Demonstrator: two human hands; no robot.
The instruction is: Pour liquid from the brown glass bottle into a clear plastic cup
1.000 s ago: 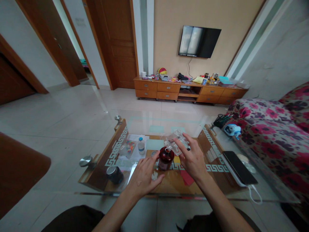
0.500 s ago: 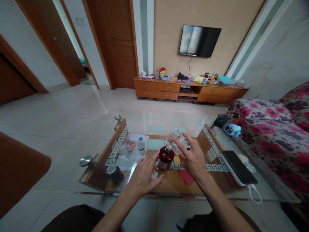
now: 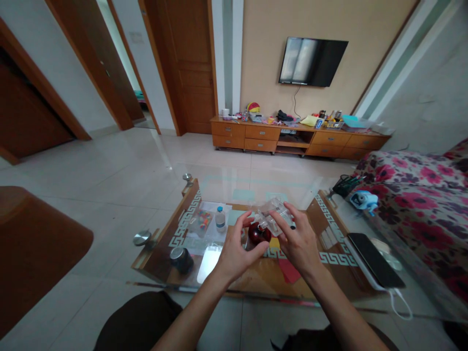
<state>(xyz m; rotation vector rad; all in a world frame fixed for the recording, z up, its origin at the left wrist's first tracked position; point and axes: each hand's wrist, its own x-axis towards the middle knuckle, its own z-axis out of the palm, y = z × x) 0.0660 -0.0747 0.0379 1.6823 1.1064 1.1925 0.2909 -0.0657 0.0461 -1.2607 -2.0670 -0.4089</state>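
Note:
A dark red-brown bottle (image 3: 259, 235) stands on the glass table in front of me. My left hand (image 3: 239, 246) curves around its left and near side, thumb and fingers wrapped about it. My right hand (image 3: 299, 239) holds a clear glass bottle (image 3: 277, 217), tilted with its neck pointing down to the left, at the mouth of the dark bottle. Whether liquid flows between them is too small to tell. To the left stand a small clear bottle with a blue cap (image 3: 220, 219) and a dark can (image 3: 181, 260).
On the glass table (image 3: 292, 183), a black phone (image 3: 376, 260) with a white cable lies at the right, near a blue sharpener (image 3: 364, 201) and a black pen holder (image 3: 344, 185). A bag of colourful pieces (image 3: 202, 222) and red paper (image 3: 289, 270) also show.
My left hand has closed in around the dark bottle, its fingers now raised beside the bottle's neck. My right hand keeps the clear bottle tilted. The whole view has shifted slightly.

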